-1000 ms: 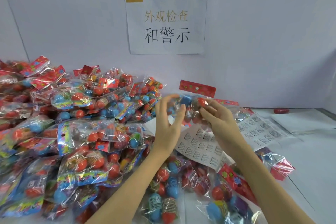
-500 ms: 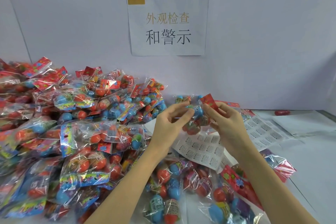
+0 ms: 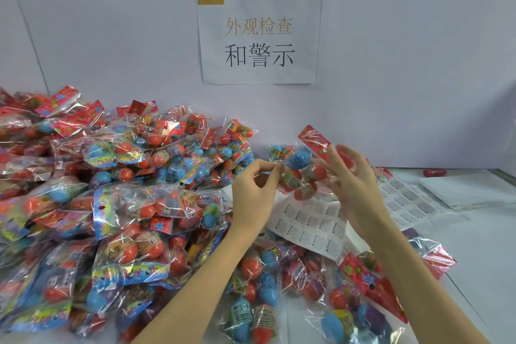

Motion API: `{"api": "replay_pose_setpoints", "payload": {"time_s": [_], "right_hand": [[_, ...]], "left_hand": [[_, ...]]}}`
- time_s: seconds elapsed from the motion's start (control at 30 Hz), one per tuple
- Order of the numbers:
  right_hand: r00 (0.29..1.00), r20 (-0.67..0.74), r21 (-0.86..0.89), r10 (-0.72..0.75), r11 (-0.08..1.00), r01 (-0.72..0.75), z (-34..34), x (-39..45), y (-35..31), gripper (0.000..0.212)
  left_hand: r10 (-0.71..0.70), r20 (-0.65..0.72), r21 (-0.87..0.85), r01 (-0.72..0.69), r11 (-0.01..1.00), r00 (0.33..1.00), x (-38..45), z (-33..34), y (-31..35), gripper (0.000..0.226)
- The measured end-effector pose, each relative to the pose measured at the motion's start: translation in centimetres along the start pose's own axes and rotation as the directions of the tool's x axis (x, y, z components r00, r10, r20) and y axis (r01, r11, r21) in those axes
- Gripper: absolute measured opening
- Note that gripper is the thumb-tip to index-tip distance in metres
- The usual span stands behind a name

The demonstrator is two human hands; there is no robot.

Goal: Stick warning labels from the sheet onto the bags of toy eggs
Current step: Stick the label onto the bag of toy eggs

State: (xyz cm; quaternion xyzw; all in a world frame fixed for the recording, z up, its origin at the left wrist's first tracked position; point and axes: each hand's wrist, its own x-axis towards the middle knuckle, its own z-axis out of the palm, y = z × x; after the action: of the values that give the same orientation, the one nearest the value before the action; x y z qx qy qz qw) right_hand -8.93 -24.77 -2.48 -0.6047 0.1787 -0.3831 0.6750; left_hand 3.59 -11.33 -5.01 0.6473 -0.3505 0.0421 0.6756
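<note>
A clear bag of toy eggs (image 3: 300, 169) with a red header card hangs above the table, held between both hands. My right hand (image 3: 353, 184) grips its right side near the header. My left hand (image 3: 252, 190) pinches the bag's left edge between thumb and forefinger. Beneath them lies a white sheet of warning labels (image 3: 310, 227), partly hidden by my hands. A second label sheet (image 3: 405, 198) lies to the right.
A big heap of egg bags (image 3: 111, 190) fills the left half of the table. More bags (image 3: 279, 288) lie in front by my forearms. White paper (image 3: 469, 190) and a loose red egg (image 3: 434, 172) sit at the far right. A paper sign (image 3: 259, 36) hangs on the wall.
The bag has turned in my hands, so its red header now points up and to the right. My left fingers have closed from spread to a pinch on its edge.
</note>
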Motion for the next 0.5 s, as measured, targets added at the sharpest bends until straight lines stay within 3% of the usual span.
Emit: {"api": "replay_pose_setpoints", "payload": {"time_s": [0.1, 0.23, 0.3, 0.37, 0.43, 0.5], "right_hand": [[0.990, 0.138, -0.165, -0.015, 0.986, 0.038, 0.7, -0.8, 0.0, 0.069], [0.977, 0.207, -0.204, -0.059, 0.974, 0.102, 1.2, -1.4, -0.2, 0.032], [0.968, 0.237, -0.249, -0.083, 0.958, 0.143, 1.0, -1.3, -0.3, 0.024], [0.946, 0.315, -0.321, -0.079, 0.929, 0.184, 0.7, -1.2, -0.3, 0.018], [0.927, 0.369, -0.356, -0.066, 0.911, 0.207, 0.7, -1.4, -0.3, 0.014], [0.929, 0.363, -0.358, -0.073, 0.910, 0.211, 0.8, -1.5, -0.2, 0.033]], "left_hand": [[-0.041, -0.061, -0.031, 0.040, 0.999, 0.997, -0.1, 0.0, 0.2, 0.018], [-0.221, -0.034, -0.154, 0.213, 0.965, 0.975, -0.3, 0.5, 0.7, 0.011], [-0.340, 0.045, -0.315, 0.337, 0.887, 0.939, 0.0, 0.2, 1.0, 0.040], [-0.391, 0.091, -0.344, 0.397, 0.851, 0.916, 0.7, -0.5, 0.9, 0.065], [-0.359, 0.118, -0.322, 0.378, 0.868, 0.926, 0.9, -0.9, 0.7, 0.054], [-0.316, 0.070, -0.301, 0.322, 0.897, 0.946, 0.8, -0.8, 0.7, 0.030]]}}
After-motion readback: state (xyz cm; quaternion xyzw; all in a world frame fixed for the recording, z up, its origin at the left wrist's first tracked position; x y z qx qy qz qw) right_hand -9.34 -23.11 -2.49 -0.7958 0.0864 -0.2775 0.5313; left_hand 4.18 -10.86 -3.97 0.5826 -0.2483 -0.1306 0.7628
